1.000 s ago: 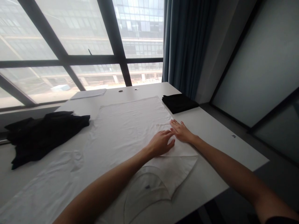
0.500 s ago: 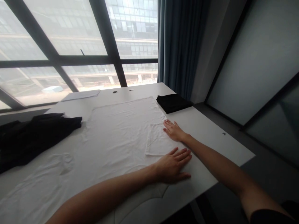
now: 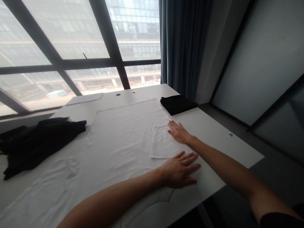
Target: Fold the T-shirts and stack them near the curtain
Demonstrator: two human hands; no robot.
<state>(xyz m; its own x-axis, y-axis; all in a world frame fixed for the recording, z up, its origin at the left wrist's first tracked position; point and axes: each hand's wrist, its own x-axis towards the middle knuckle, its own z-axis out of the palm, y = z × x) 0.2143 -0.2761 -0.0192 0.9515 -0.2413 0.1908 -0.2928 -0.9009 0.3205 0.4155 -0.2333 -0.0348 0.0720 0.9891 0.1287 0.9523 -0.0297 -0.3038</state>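
A white T-shirt [image 3: 123, 133] lies spread over the white table, with shallow wrinkles across its body. Its sleeve on the right [image 3: 161, 144] is folded inward as a flat square, while the other sleeve [image 3: 68, 166] stretches to the lower left. My right hand [image 3: 178, 131] rests flat, fingers extended, on the shirt's right edge beside the folded sleeve. Closer to me, my left hand [image 3: 181, 169] lies palm down with fingers spread, at the shirt's edge near the shoulder. My left forearm covers part of the shirt and its neckline.
A crumpled black garment [image 3: 42, 136] lies on the table's left side. Beyond my right hand is a folded black cloth [image 3: 178, 104]. A white sheet [image 3: 85, 98] lies at the back, near the windows. The white table [image 3: 213, 136] ends in a corner at right.
The view has shifted slightly, moving the scene a little to the right. My left hand's fingers are spread somewhat wider; both hands stay flat, and the shirt looks the same.
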